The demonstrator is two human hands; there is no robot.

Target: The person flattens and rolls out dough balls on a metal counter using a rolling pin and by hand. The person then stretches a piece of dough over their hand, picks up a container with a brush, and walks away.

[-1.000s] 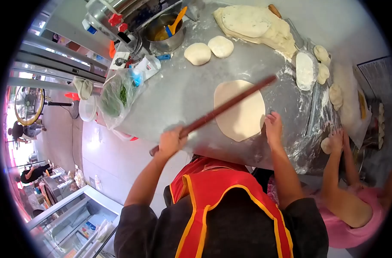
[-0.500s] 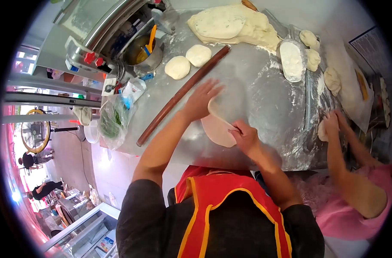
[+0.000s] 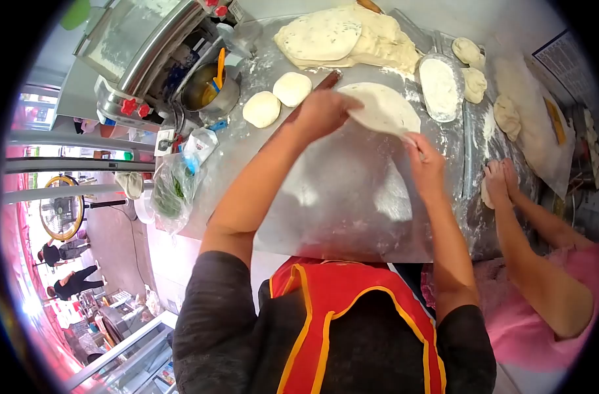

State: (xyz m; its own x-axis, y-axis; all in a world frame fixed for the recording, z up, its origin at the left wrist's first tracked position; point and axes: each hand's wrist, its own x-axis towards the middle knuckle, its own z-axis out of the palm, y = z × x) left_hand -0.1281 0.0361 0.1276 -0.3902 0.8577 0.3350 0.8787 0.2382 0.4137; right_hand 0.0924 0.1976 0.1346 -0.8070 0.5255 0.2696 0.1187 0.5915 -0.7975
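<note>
A flat sheet of dough (image 3: 386,108) is stretched between my hands, lifted at its near side over the metal worktop. My left hand (image 3: 325,115) pinches its left edge. At its lower right edge, the fingers of my right hand (image 3: 426,161) are closed on the dough. Beneath my left forearm lies a long brown rolling pin (image 3: 329,80), mostly hidden. Two round dough pieces (image 3: 262,109) sit left of that hand. A big mound of dough (image 3: 385,43) rests behind the sheet. To the right of the sheet stands a tray of white flour (image 3: 440,90).
On the right, a co-worker's hands (image 3: 497,180) press a small dough piece at the worktop's edge. Several dough lumps (image 3: 474,85) lie near the wall. At left are a metal pot (image 3: 211,92) with an orange-handled tool and a plastic bag of greens (image 3: 171,190).
The dough sheet has moved away from my body and opened out wider and flatter. My left hand, flat before, now grips its edge. My right hand has moved up and right with it.
</note>
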